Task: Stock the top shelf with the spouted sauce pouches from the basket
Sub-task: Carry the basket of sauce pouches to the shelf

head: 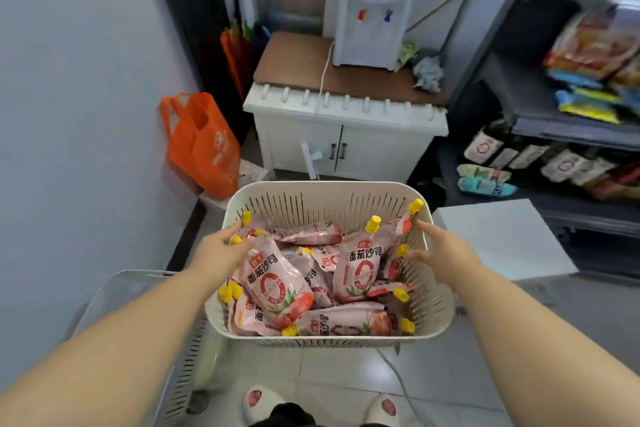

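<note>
Both hands reach in over the basket (329,188), fingers loosely spread, nothing held: left hand (219,250) blurred by the left wall, right hand (443,253) by the right wall. Pouches (360,267) are piled inside, caps pointing every way. Big pouch (277,284) lies just beside the left fingers, long axis far-left to near-right, cap end at the fingertips – left hand nearer, likely first pick. Shelves (571,133) stand to the right

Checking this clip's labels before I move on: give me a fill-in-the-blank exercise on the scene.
1. The pouches in the basket have ____ caps.
2. The tote bag beside the wall is ____.
3. The water dispenser stands on a white ____.
Missing words: yellow; orange; cabinet.
</note>
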`<state>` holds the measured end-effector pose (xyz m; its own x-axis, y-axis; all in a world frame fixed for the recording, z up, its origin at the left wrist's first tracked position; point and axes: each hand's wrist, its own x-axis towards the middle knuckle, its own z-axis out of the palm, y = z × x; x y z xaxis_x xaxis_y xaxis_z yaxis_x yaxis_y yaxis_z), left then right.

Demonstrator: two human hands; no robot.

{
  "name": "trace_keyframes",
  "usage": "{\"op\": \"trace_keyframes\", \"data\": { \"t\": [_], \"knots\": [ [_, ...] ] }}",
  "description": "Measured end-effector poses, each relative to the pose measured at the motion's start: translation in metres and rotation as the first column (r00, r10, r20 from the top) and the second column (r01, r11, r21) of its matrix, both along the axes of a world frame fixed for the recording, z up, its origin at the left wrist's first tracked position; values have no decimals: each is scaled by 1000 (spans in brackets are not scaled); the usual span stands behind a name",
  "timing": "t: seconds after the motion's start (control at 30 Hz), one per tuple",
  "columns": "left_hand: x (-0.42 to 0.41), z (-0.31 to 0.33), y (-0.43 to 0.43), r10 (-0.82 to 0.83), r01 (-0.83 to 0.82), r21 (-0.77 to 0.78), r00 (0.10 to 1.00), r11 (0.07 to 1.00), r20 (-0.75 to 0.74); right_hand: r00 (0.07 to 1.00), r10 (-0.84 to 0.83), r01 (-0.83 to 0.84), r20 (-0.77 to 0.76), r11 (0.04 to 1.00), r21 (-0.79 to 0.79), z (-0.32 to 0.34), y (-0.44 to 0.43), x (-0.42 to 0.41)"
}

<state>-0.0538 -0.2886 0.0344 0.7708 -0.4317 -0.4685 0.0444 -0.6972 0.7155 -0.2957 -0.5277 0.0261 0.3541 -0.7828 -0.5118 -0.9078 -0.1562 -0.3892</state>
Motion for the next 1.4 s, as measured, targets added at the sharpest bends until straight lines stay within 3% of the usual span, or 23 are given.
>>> {"op": "trace_keyframes", "data": {
  "t": [0.23,0.43,0.73,0.87,1.13,1.4],
  "knots": [
    [-100,27,-109,-221,224,-61,974,973,55,991,-136,137,19,986,-89,43,-68,-148],
    [-173,43,-193,-290,293,-144,956,945,43,977,-211,206,-9,960,-187,79,-129,-240],
    [-224,42,-292,-249,226,-290,968,930,-45,964,-257,223,-66,921,-320,101,-222,-288],
    [-223,33,-335,-288,277,-291,958,916,6,958,-278,237,-69,905,-353,84,-260,-289],
    [-225,19,-402,-244,256,-131,964,958,104,961,-276,273,29,922,-274,39,-339,-284],
    [-260,-15,-448,-128,117,76,980,990,153,989,-106,115,99,989,-90,-20,-425,-291]
  ]
}}
